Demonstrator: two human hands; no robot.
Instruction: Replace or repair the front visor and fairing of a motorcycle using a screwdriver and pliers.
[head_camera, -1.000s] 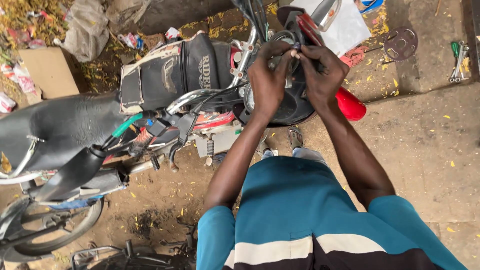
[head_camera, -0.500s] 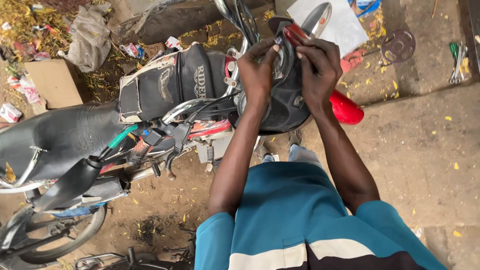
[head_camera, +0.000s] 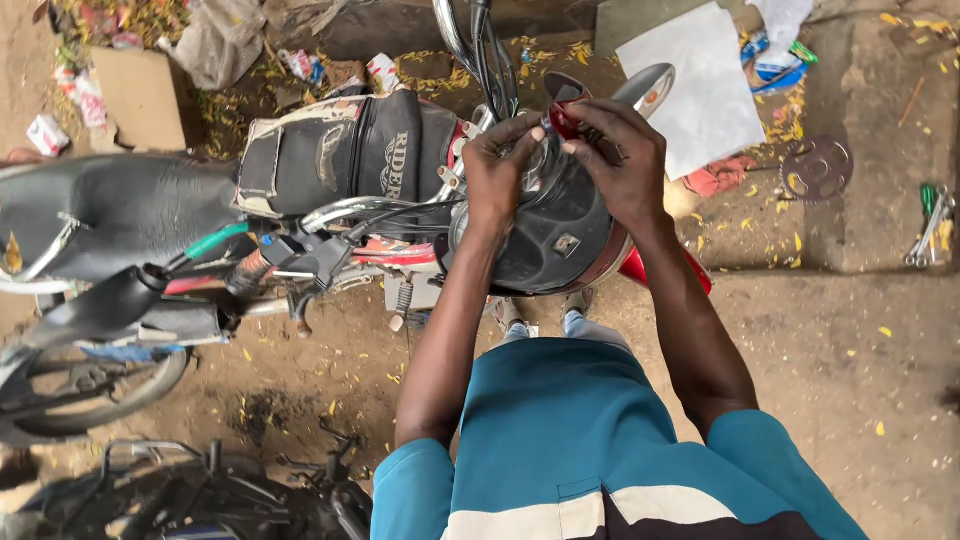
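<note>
On dirt ground w/ yellow leaves (head_camera: 800, 330), both hands' fingers (head_camera: 520, 150) pinching red part (head_camera: 562, 120) atop motorbike headlamp (head_camera: 555, 235).

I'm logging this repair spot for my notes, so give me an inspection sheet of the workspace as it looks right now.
Surface: dirt ground strewn with yellow leaves; concrete slab beyond.
Job's things: black headlight housing at the motorcycle's front; a small red part at the fingertips.
Clutter: cardboard, white sheet, sprocket, tools, wrappers.
Hands: left hand and right hand both on top of the housing, pinching the red part.
Cables: black cables run up past the hands.
Surroundings: padded tank, black seat, wheel, second bike below.
</note>
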